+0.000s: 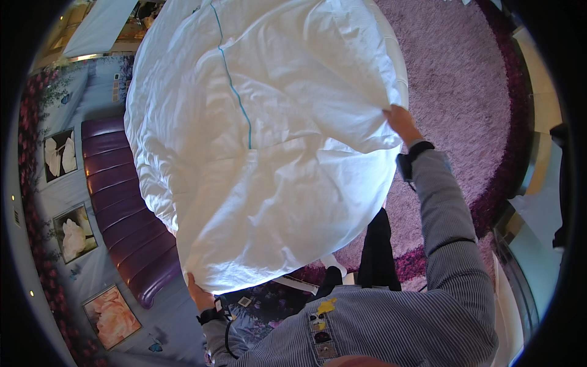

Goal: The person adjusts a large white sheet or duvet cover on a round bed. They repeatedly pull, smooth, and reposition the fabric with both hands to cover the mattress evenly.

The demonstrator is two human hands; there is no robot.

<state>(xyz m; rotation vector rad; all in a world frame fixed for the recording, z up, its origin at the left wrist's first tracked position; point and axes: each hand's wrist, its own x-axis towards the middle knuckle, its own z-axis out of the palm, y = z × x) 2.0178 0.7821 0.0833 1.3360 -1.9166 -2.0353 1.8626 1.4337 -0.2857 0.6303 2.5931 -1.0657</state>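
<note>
A large white cover (284,192), a duvet or its case, spreads before me with many creases and hangs toward my body at its near end. A thin teal line (235,89), perhaps a zip or seam, runs down part of it. My right hand (400,120) pinches its right edge and pulls folds out from that point. Its near left corner is gripped by my left hand (198,292), low beside my body. Both wrists carry dark straps with small devices. The bed beneath is mostly hidden, though a pale padded side (398,62) shows at the right.
A purple padded headboard (124,202) stands at the left, before a wall with framed flower pictures (112,316). Pink shaggy carpet (454,91) with a dark magenta border (500,151) lies at the right. My dark-clad leg (376,252) shows below the cover.
</note>
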